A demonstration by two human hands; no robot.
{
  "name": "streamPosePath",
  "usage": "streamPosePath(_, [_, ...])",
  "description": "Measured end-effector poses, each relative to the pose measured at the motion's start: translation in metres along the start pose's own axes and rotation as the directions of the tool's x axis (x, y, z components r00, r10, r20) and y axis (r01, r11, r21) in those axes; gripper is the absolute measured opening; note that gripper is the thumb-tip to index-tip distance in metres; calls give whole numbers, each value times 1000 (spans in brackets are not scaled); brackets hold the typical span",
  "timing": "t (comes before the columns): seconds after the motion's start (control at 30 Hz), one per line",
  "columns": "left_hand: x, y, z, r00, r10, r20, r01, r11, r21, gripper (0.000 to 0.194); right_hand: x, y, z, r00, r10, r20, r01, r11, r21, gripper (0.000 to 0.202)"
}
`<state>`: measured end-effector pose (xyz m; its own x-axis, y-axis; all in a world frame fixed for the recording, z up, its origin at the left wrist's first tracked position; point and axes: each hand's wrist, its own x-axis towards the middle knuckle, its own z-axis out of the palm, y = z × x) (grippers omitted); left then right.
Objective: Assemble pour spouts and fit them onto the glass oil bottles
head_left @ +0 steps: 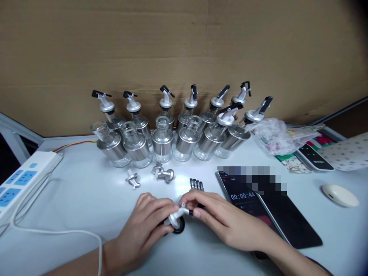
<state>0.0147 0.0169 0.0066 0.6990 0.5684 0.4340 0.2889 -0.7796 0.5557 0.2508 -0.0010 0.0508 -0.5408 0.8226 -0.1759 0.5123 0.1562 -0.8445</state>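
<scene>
My left hand [142, 226] is closed on a silver bottle pourer [174, 220], its spout pointing right. The fingers of my right hand [221, 216] pinch a small black tip piece [191, 212] at the end of that spout. Black rubber rings [181, 225] lie on the table just under the pourer, partly covered by it and my left fingers. Beyond my hands are more silver pourers, one on its own [132, 179] and a small cluster [166, 174]. A row of black flip levers [196, 184] lies behind my right fingers.
Several open glass bottles with steel bands [163, 147] stand in front of others with pourers fitted [166, 100]. Right are two phones [290, 218], a plastic bag [268, 134], and a white oval object [340, 195]. Left lie a power strip [21, 180] and white cable [57, 231].
</scene>
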Motion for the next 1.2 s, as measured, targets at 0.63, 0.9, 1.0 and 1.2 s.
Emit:
streamPosePath(0.63, [-6,0,9,959,-279,55,283,956,-73,50,-1,4,-2,966,-56,-251,93,986,137,13])
streamPosePath(0.9, [-1,1,5,970,-239,35,241,968,-64,24,0,4,-1,968,-31,-250,64,990,124,14])
streamPosePath(1.0, [-2,1,5,979,-205,10,206,974,-93,25,1,6,0,958,-25,-287,71,986,152,16])
streamPosePath(1.2, [-6,1,5,972,-226,-60,215,964,-156,29,5,9,0,947,72,-314,-12,982,190,17])
